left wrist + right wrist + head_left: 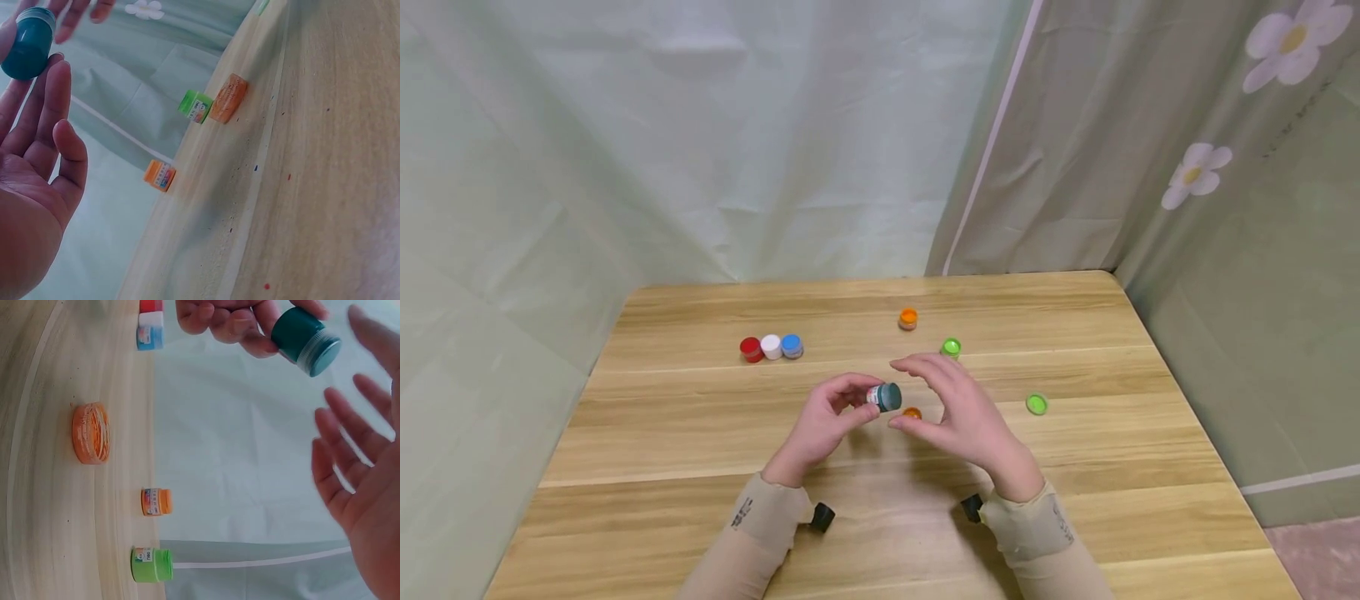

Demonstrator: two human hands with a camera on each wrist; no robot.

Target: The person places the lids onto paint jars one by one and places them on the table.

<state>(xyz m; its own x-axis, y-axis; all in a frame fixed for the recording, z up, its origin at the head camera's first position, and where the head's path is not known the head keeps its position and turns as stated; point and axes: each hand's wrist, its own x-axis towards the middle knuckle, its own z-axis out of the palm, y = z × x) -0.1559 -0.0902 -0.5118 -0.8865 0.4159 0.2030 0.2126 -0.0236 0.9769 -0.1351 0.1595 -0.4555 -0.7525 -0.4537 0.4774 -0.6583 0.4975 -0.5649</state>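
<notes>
My left hand [822,423] grips a small dark teal jar [889,397] above the middle of the table, tilted so its round end faces right. A paler ridged rim circles that end of the jar [312,347] in the right wrist view. My right hand [964,417] is just right of the jar, thumb and fingers spread wide, apart from it. Beneath the hands an orange lid [92,433] lies on the table, partly hidden by the right hand in the head view. Just beyond that hand stands a green jar [951,347].
Farther back is an orange jar [908,319]. A green lid [1037,404] lies on the right. Left of centre, a red jar [751,350], a white jar [771,347] and a blue jar [792,347] stand in a row. Curtains [760,142] hang behind the wooden table [662,533].
</notes>
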